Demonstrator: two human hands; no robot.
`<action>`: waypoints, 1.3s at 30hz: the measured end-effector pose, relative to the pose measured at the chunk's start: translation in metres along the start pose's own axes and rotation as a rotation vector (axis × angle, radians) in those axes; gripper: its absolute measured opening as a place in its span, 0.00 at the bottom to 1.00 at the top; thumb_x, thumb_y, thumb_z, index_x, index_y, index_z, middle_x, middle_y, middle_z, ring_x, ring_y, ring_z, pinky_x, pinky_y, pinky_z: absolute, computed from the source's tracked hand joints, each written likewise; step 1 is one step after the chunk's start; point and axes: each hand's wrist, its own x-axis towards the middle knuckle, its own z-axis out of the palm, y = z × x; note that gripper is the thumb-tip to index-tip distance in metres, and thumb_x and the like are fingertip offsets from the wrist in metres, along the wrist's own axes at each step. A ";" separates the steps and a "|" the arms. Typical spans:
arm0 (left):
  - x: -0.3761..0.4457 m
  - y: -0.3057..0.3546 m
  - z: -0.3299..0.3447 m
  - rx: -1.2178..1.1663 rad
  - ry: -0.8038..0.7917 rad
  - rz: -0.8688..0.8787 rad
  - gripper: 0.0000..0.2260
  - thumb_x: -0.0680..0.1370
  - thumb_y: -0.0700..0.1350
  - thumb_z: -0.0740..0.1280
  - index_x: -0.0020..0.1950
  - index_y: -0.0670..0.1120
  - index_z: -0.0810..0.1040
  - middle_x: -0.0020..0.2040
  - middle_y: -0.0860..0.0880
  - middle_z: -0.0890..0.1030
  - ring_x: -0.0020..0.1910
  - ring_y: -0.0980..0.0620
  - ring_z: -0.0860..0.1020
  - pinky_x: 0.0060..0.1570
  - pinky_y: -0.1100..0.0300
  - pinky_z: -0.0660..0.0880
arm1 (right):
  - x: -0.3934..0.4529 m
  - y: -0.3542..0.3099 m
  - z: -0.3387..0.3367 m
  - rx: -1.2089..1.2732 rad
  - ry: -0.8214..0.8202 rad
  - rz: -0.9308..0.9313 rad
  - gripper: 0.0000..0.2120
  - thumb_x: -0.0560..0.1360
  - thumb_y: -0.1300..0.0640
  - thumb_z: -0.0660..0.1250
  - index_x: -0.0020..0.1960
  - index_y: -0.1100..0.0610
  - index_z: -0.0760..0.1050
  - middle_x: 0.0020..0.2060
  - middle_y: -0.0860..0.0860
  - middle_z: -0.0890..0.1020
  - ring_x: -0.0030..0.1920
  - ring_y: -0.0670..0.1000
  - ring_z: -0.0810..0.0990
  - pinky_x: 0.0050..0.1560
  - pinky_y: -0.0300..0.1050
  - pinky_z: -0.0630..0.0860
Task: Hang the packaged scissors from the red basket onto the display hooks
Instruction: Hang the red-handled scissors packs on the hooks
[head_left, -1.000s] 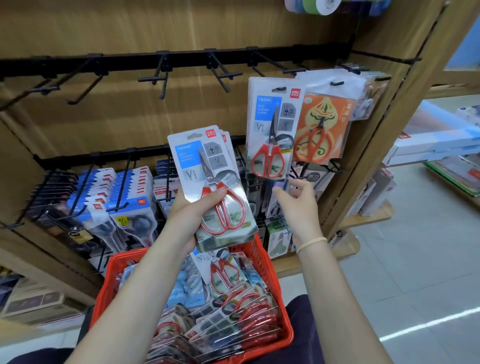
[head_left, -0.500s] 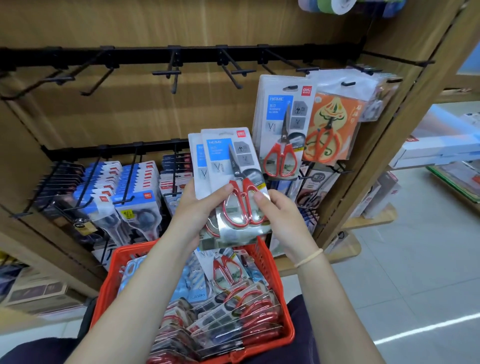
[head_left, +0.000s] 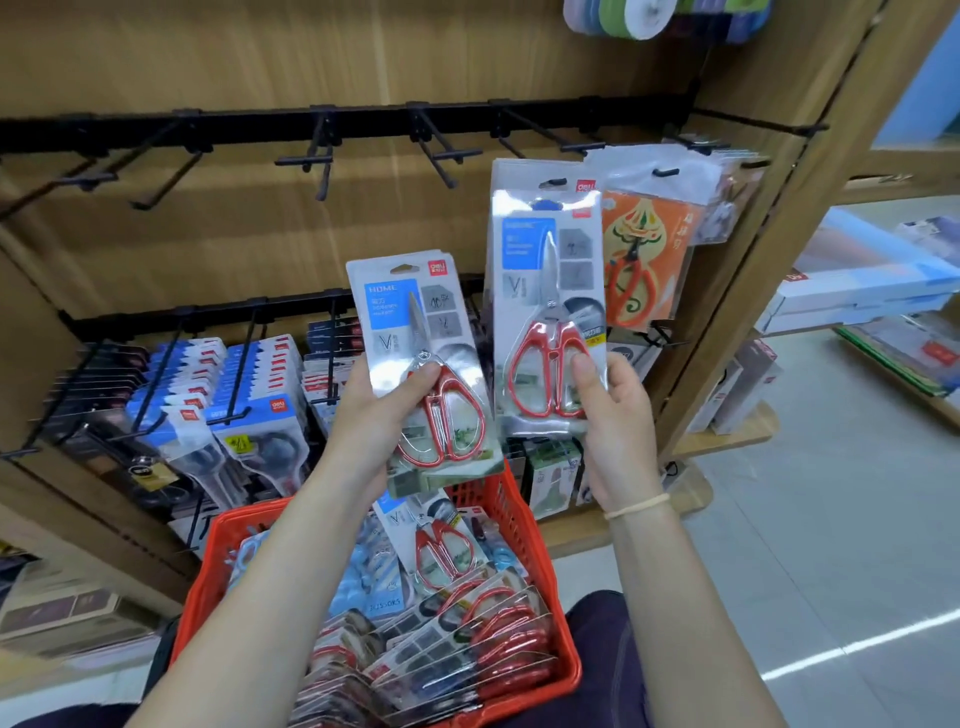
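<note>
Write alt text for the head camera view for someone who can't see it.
Each hand holds one pack of red-handled scissors: the left hand grips the lower pack, and the right hand lifts the raised pack toward a black display hook. A red basket of more packs sits below.

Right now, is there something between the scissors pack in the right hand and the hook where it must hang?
The right hand holds a scissors pack just below the hook. One identical pack already hangs there, directly behind it, but the hook's tip looks free. Nothing else visible blocks the way.
</note>
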 end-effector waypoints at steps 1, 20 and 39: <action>0.000 0.000 0.001 -0.002 -0.003 -0.003 0.20 0.76 0.47 0.76 0.67 0.54 0.77 0.57 0.51 0.86 0.56 0.46 0.85 0.61 0.40 0.79 | 0.004 -0.001 -0.002 0.003 0.015 -0.010 0.07 0.82 0.51 0.65 0.57 0.52 0.79 0.54 0.52 0.85 0.58 0.52 0.82 0.63 0.53 0.77; 0.002 0.002 0.013 0.002 0.100 -0.065 0.10 0.83 0.48 0.67 0.63 0.52 0.78 0.55 0.47 0.87 0.53 0.46 0.86 0.55 0.47 0.82 | 0.048 0.021 0.007 -0.098 0.236 0.213 0.21 0.75 0.49 0.75 0.59 0.55 0.68 0.53 0.48 0.74 0.59 0.53 0.78 0.62 0.56 0.78; -0.007 -0.001 0.016 0.011 0.023 0.101 0.27 0.70 0.48 0.78 0.68 0.48 0.75 0.59 0.48 0.85 0.57 0.46 0.85 0.60 0.39 0.80 | -0.007 0.007 0.027 -0.306 -0.290 0.110 0.33 0.68 0.33 0.70 0.45 0.64 0.72 0.35 0.58 0.74 0.35 0.57 0.72 0.40 0.54 0.72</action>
